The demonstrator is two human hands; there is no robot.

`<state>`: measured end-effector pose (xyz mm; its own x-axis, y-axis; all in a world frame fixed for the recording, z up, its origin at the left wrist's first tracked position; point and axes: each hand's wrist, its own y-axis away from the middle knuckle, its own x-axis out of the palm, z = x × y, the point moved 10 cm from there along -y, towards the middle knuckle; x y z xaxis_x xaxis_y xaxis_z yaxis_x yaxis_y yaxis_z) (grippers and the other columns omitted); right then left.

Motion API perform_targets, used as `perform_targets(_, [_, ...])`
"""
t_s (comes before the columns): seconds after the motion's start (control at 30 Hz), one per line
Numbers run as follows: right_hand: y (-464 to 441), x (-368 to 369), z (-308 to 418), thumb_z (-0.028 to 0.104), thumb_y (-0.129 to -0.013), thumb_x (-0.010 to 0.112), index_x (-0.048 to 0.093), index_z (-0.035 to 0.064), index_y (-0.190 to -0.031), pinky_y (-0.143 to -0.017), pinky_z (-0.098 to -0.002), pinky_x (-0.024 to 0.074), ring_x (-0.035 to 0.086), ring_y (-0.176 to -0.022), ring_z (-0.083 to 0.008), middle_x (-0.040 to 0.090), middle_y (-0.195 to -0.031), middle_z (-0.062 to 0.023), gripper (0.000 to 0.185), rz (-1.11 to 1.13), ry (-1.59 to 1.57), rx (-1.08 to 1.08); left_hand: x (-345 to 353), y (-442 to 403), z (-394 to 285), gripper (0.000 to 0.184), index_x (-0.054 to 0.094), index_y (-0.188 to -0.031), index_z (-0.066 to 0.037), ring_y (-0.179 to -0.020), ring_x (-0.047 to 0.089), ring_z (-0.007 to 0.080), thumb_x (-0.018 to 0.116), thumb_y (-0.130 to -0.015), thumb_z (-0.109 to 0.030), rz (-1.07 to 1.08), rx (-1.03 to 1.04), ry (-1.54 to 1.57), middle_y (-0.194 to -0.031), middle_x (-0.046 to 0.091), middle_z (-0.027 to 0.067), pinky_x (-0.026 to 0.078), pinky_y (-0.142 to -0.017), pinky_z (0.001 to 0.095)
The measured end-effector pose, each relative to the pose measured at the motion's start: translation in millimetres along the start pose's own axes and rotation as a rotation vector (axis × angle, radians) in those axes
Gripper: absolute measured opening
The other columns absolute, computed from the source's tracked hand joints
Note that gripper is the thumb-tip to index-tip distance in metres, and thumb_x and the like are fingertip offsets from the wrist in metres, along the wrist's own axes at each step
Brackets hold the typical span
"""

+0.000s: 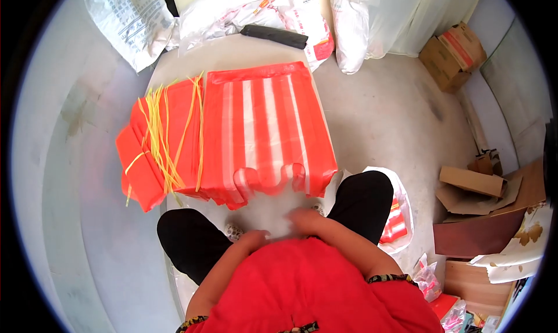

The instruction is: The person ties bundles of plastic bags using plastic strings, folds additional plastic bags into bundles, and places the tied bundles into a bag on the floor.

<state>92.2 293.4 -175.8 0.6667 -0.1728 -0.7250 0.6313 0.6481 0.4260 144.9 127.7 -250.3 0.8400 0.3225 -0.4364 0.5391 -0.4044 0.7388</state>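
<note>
My left hand (256, 239) is low in front of my body, its fingers partly hidden and blurred. A little farther forward, my right hand (303, 220) is smeared by motion, so I cannot make out a hold. Just ahead of both hands lies a flat stack of red-and-white striped plastic bags (270, 129), its cut handle edge facing me. A pale blur sits between that edge and my right hand. To the left, folded red bags (136, 164) lie under loose yellow ties (165, 135); one bundle has a yellow tie around it.
A black rolled bundle (274, 36) lies at the table's far end by white printed sacks (250, 13). Cardboard boxes (450, 57) stand far right, with an opened carton (479, 187) nearer. Beside my right knee, a white sack (401, 216) holds red-and-white striped material.
</note>
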Motion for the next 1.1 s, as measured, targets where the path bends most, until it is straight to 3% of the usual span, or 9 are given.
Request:
perform_targets(0.07, [-5.8,7.0,-18.0,0.045,-0.094,0.063,0.065,0.0111,-0.134,-0.105,-0.0471,0.0494,0.062,-0.125,-0.0355,0.066,-0.134,-0.0169,0.053,0.059,0.015,0.08,0.7,1.1,-2.0,0.057,0.06,-0.144,-0.014,-0.123,0.064,0.0388,0.06,-0.099,-0.05,0.01,0.003,-0.027,-0.135,0.067,0.0194,0.051,-0.103,0.0451])
perform_targets(0.17, [-12.4,51.7,-41.1,0.038,-0.094,0.065,0.065,0.0111,-0.132,-0.1,-0.0494,0.0519,0.067,-0.113,-0.0368,0.071,-0.121,-0.0166,0.047,0.247,0.285,0.064,4.5,-3.6,1.4,0.059,0.059,-0.144,-0.012,-0.124,0.063,0.0392,0.06,-0.099,-0.05,0.009,0.031,-0.02,-0.135,0.067,0.0203,0.051,-0.103,0.0451])
perform_targets(0.37, [3.3,20.5,-14.7,0.035,-0.093,0.066,0.067,0.0103,-0.127,-0.088,-0.0501,0.0557,0.07,-0.105,-0.0369,0.072,-0.109,-0.0174,0.041,0.177,0.094,0.046,8.1,-0.5,-12.7,0.055,0.059,-0.143,-0.011,-0.123,0.064,0.0394,0.058,-0.101,-0.047,0.068,0.086,-0.113,-0.135,0.067,0.0197,0.05,-0.103,0.0448])
perform_targets(0.47, [2.0,25.9,-15.6,0.038,-0.094,0.061,0.063,0.0147,-0.137,-0.086,-0.0482,0.0567,0.071,-0.105,-0.034,0.073,-0.115,-0.0156,0.049,0.206,0.171,0.039,9.7,-2.7,-18.9,0.049,0.059,-0.144,-0.012,-0.115,0.068,0.0338,0.063,-0.098,-0.029,0.037,0.131,-0.11,-0.124,0.071,0.0157,0.052,-0.099,0.0407])
perform_targets(0.8, [16.8,27.9,-13.6,0.037,-0.096,0.058,0.059,0.0165,-0.141,-0.09,-0.0505,0.0556,0.069,-0.11,-0.0358,0.072,-0.12,-0.0159,0.049,0.254,0.143,0.085,13.5,-4.5,-42.9,0.039,0.066,-0.127,-0.011,-0.118,0.066,0.038,0.055,-0.098,-0.034,0.143,0.19,-0.111,-0.127,0.07,0.0191,0.05,-0.1,0.0451])
perform_targets(0.9, [15.0,34.8,-17.7,0.037,-0.096,0.059,0.059,0.0161,-0.141,-0.091,-0.0509,0.0552,0.069,-0.111,-0.036,0.072,-0.12,-0.016,0.05,0.261,0.142,0.093,43.0,-1.7,3.4,0.046,0.061,-0.139,-0.009,-0.111,0.064,0.0249,0.057,-0.102,-0.036,0.295,-0.467,0.731,-0.122,0.07,0.0112,0.048,-0.1,0.0363])
perform_targets(1.0, [9.3,40.6,-18.0,0.036,-0.095,0.061,0.06,0.0148,-0.138,-0.091,-0.0514,0.0549,0.068,-0.111,-0.0365,0.072,-0.119,-0.0161,0.048,0.249,0.128,0.066,33.2,-11.8,0.1,0.047,0.065,-0.131,-0.006,-0.106,0.063,0.0212,0.055,-0.103,-0.043,0.271,-0.224,0.354,-0.118,0.071,0.0092,0.048,-0.098,0.0338])
perform_targets(1.07, [7.6,37.1,-14.2,0.035,-0.094,0.063,0.061,0.0136,-0.135,-0.09,-0.0516,0.0548,0.068,-0.111,-0.0369,0.072,-0.117,-0.0161,0.046,0.254,0.123,0.05,29.1,-20.4,-14.1,0.043,0.065,-0.129,-0.009,-0.114,0.064,0.0334,0.053,-0.101,-0.039,0.24,-0.022,0.202,-0.123,0.07,0.0163,0.048,-0.1,0.041])
perform_targets(1.1, [5.1,35.3,-12.3,0.035,-0.093,0.064,0.063,0.0128,-0.131,-0.088,-0.0514,0.0553,0.069,-0.108,-0.0364,0.072,-0.114,-0.0157,0.044,0.225,0.126,0.043,34.1,-25.6,-9.1,0.042,0.065,-0.129,-0.009,-0.115,0.064,0.0332,0.052,-0.102,-0.039,0.247,-0.005,0.232,-0.125,0.07,0.0165,0.048,-0.1,0.0408])
